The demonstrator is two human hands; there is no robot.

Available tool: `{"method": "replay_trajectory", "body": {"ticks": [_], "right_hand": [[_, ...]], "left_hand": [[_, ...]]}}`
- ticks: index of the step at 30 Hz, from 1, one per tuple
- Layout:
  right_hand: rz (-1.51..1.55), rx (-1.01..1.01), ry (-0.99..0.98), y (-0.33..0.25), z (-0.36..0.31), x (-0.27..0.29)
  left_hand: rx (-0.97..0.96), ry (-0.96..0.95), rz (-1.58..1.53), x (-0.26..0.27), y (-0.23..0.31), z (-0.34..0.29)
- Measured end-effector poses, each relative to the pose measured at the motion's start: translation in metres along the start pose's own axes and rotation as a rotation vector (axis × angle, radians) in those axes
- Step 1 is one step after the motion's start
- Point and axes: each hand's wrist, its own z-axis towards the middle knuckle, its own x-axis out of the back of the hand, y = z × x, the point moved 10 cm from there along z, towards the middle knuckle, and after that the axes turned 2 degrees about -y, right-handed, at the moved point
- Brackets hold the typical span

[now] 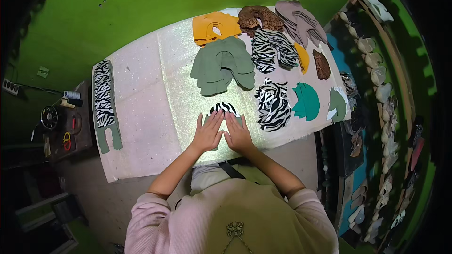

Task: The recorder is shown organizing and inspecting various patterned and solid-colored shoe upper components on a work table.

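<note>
At the near edge of the bench [141, 89], right in front of the person's body, the left hand [207, 132] and the right hand [238, 135] lie side by side. Their thumbs point in at each other and come very close. The fingers of both hands are straight and a bit spread — they press down flat and do not pinch or grip anything.

Under and just past the fingertips is a small black and white striped piece [225, 107]. It is curved like a low hill, with its long way running from left to right, across the way the fingers point. Neither hand is nearer: the left one touches its left part, the right one its right part. A green piece [243, 121] peeks out on both sides of the hands, but most of it is hidden, so I cannot tell if the two are joined.

A little farther, to the right, sits a striped pile [274, 110], apart from the right hand. Straight ahead, past the striped piece, is a big green pile [221, 66] — and past that, a yellow pile [207, 24] near the far edge
</note>
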Motion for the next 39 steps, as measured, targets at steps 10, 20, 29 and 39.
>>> {"method": "replay_trajectory", "body": {"ticks": [10,20,29,39], "right_hand": [[-0.032,-0.013,0.031,-0.008,0.006,0.008],[-0.091,-0.025,-0.030,0.010,-0.010,0.024],[-0.085,0.207,-0.173,0.012,0.023,0.011],[-0.084,0.337,-0.381,0.004,-0.043,0.008]], "left_hand": [[0.025,0.009,-0.011,-0.001,-0.002,0.003],[0.042,0.016,-0.029,0.001,-0.008,-0.001],[0.021,0.021,0.012,0.003,-0.007,-0.001],[0.015,0.020,0.073,0.000,-0.007,-0.003]]}}
